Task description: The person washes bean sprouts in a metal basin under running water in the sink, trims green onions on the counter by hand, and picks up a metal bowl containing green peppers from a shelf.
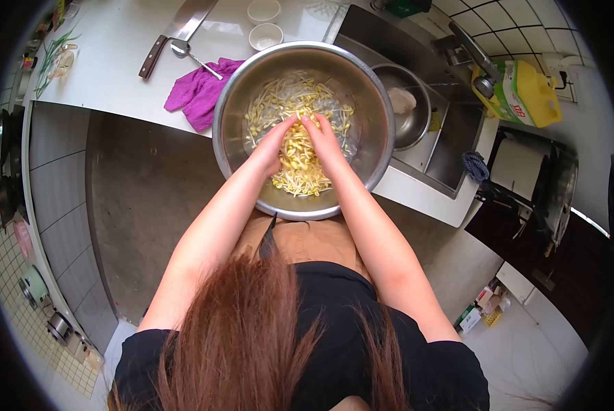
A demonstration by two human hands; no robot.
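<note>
A large metal basin (pixel 372 123) stands at the counter's front edge, close against my body. Bean sprouts (pixel 300 161) with yellow heads and pale stems lie in it, some spread in water toward the far side, others heaped near me. Both hands are inside the basin. My left hand (pixel 274 142) and my right hand (pixel 322 140) face each other, cupped around a clump of sprouts, fingertips nearly meeting. Sprouts show between and just beyond the fingers. The palms are partly hidden.
Left of the basin lie a purple cloth (pixel 196 99), a spoon (pixel 183 49) and a knife (pixel 155 56). Two small white bowls (pixel 266 35) sit behind. On the right, a sink (pixel 450 137) holds a metal pot (pixel 416 130); a yellow jug (pixel 529 96) stands beside the faucet (pixel 481 75).
</note>
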